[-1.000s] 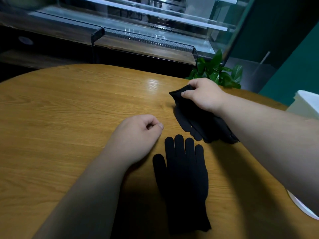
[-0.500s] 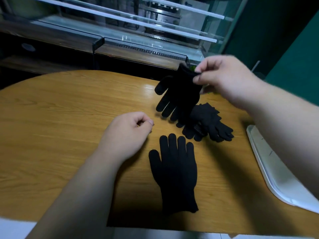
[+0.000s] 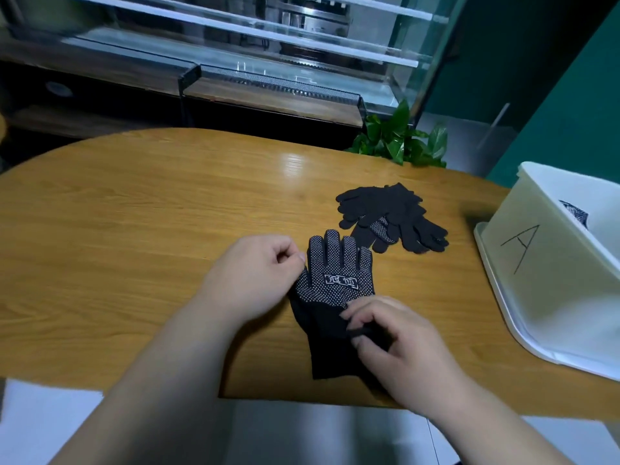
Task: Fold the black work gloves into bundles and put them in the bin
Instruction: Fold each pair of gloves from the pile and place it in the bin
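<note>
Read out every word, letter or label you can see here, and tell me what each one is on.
"A": drawn by hand in black on the side wall of the white bin.
"冠恒": my best reading of two white Chinese characters in a white frame on the palm of the dotted glove; the strokes are too soft to be sure.
No other writing can be read.

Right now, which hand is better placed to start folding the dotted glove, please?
Probably the right hand: it pinches the cuff of the dotted glove, while the left hand rests curled beside it, holding nothing.
</note>
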The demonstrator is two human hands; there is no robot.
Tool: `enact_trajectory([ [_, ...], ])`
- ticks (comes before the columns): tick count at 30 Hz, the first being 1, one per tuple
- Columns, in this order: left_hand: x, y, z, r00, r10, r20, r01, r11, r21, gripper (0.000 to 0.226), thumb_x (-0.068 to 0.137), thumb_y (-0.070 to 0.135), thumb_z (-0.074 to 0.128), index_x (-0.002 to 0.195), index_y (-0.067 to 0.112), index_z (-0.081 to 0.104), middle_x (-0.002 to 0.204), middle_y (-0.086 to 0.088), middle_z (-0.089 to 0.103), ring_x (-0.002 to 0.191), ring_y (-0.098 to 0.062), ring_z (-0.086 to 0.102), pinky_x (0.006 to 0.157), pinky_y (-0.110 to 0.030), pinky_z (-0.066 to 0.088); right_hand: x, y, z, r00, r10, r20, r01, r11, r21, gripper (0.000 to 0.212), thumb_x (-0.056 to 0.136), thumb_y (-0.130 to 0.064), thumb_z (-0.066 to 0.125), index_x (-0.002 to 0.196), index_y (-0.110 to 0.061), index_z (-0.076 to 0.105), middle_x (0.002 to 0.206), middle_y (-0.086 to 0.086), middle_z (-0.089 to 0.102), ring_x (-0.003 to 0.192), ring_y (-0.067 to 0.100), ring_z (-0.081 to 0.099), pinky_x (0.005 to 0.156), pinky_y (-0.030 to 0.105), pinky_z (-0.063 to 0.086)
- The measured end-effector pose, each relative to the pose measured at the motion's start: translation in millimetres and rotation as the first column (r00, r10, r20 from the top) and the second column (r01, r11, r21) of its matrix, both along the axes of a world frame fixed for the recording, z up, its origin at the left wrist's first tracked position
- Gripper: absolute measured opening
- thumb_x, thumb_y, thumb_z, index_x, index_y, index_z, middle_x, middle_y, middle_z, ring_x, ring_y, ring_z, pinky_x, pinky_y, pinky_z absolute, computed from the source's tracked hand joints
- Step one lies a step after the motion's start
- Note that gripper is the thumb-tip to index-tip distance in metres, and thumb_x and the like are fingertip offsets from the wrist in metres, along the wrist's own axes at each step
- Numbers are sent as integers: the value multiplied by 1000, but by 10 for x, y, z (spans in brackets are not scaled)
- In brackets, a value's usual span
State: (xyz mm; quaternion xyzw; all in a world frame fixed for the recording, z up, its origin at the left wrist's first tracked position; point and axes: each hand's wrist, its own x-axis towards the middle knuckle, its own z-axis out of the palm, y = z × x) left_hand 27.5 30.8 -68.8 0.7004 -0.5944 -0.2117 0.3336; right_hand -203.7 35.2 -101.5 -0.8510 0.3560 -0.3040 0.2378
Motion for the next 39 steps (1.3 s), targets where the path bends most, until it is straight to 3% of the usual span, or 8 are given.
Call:
enact_trajectory([
  [3,-44,47,-25,999,-15,42,15,1000,5,24,91,41,59,77,23,68,60,13,61,61,-5,53,54,-22,37,-21,79,-58,1000,-13,11,14,999,-38,29,70,-6,55,82,-31,53,105,-18,66,118,5,58,100,20,42],
  [7,-44,48,-74,997,-12,73,10,1000,17,23,92,42,59,77,26,66,63,29,57,63,7,52,50,-17,32,-16,98,-47,999,-33,-31,27,982,-187,24,71,-10,57,85,-29,54,107,-14,64,114,9,56,97,33,44],
  [11,-71,24,-93,997,-27,74,27,1000,4,22,92,41,60,79,24,67,59,19,58,58,1,51,58,-25,39,-28,120,-46,998,1,-59,-15,973,-232,20,70,-10,58,84,-25,57,101,-11,60,103,17,56,87,40,47],
  [19,-62,-21,-143,996,-44,82,42,999,17,23,91,44,59,78,27,67,63,17,61,60,-1,52,62,-28,43,-56,120,-68,970,57,-238,-111,969,-219,22,68,-14,58,83,-28,66,93,-16,56,93,12,54,83,36,44],
  [22,-46,-15,-144,996,-60,69,58,998,21,22,91,43,59,77,28,67,61,27,58,58,2,51,58,-25,37,-81,107,-51,978,79,-196,-110,982,-153,21,68,-15,58,84,-27,66,94,-17,58,96,11,56,83,35,47],
  [29,-73,30,-133,992,-113,50,115,993,-34,16,90,41,64,79,30,69,68,15,66,58,1,53,58,-24,41,-159,130,-66,984,96,-148,-112,988,-103,25,67,-4,66,81,-24,69,96,-16,61,99,11,60,80,35,51],
  [34,-144,102,-116,979,-197,60,203,974,-106,12,89,31,67,80,25,71,68,14,64,60,4,52,55,-12,34,-220,168,-72,970,20,-243,-64,983,-173,16,75,-26,64,86,-33,73,98,-19,54,100,11,51,83,30,43],
  [39,-177,268,-194,955,-286,83,296,943,-154,14,86,17,61,86,26,72,82,13,65,79,2,55,69,-11,38,-284,214,-50,951,53,-303,-91,989,-114,24,76,-45,68,98,-37,70,100,-25,50,100,5,49,86,31,44],
])
